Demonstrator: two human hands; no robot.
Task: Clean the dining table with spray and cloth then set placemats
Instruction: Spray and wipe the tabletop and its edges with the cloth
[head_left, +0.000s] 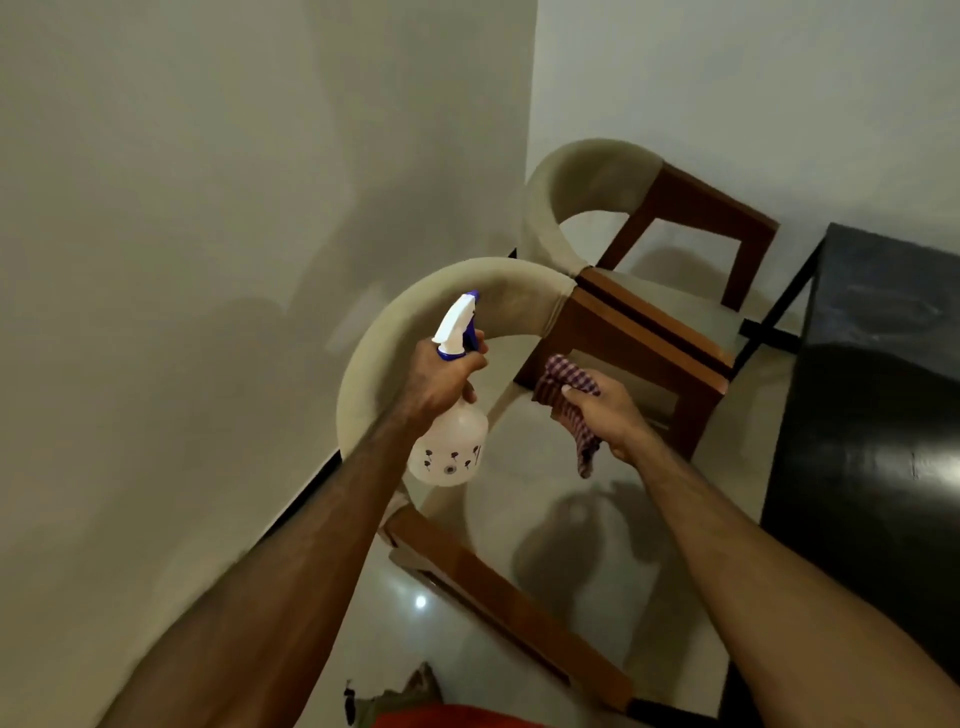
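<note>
My left hand grips the neck of a translucent white spray bottle with a white and blue trigger head, held up over a chair. My right hand holds a bunched red and white checked cloth, part of which hangs down below the fist. The dark glossy dining table runs along the right edge of the view, to the right of both hands. No placemats are in view.
Two wooden chairs with beige curved padded backs stand by the wall: the near chair under my hands and the far chair behind it. A pale wall fills the left. The floor is glossy tile.
</note>
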